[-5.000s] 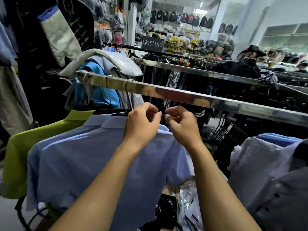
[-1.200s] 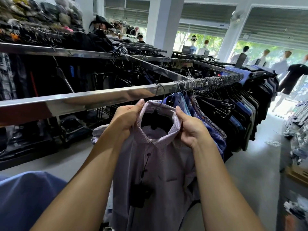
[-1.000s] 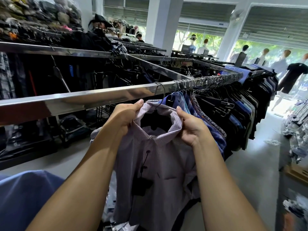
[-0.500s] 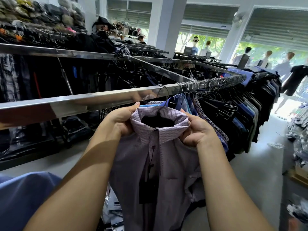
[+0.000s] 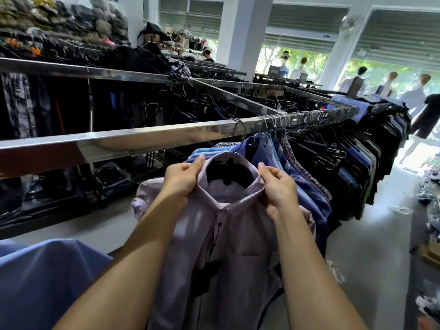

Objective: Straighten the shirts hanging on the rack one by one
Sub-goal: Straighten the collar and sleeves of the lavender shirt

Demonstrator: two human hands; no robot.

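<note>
Purple cloth is pinched in both hands. The left hand (image 5: 182, 178) curls its thumb and fingers tight round the left side of the collar (image 5: 238, 204). The right hand (image 5: 278, 186) pinches the right side the same way. The hands are apart, and the open collar is pulled wide between them.

The collar belongs to a pale purple shirt (image 5: 238, 253). It hangs straight down from the grip, between the two arms. A black tag (image 5: 207, 270) hangs on its front, below the hands.

Between the hands, inside the collar, sits a black hanger (image 5: 228, 172). Its thin hook (image 5: 240, 132) goes up over the shiny metal rail (image 5: 142, 141) just above the grip.

Just behind the right hand, blue shirts (image 5: 269, 156) hang packed close together, touching the purple one. Farther along the rail on that side hang many dark shirts (image 5: 357, 167). Low down, beside the left arm, is another blue shirt (image 5: 47, 277), apart from the purple one. Grey floor (image 5: 371, 246) lies under it all.
</note>
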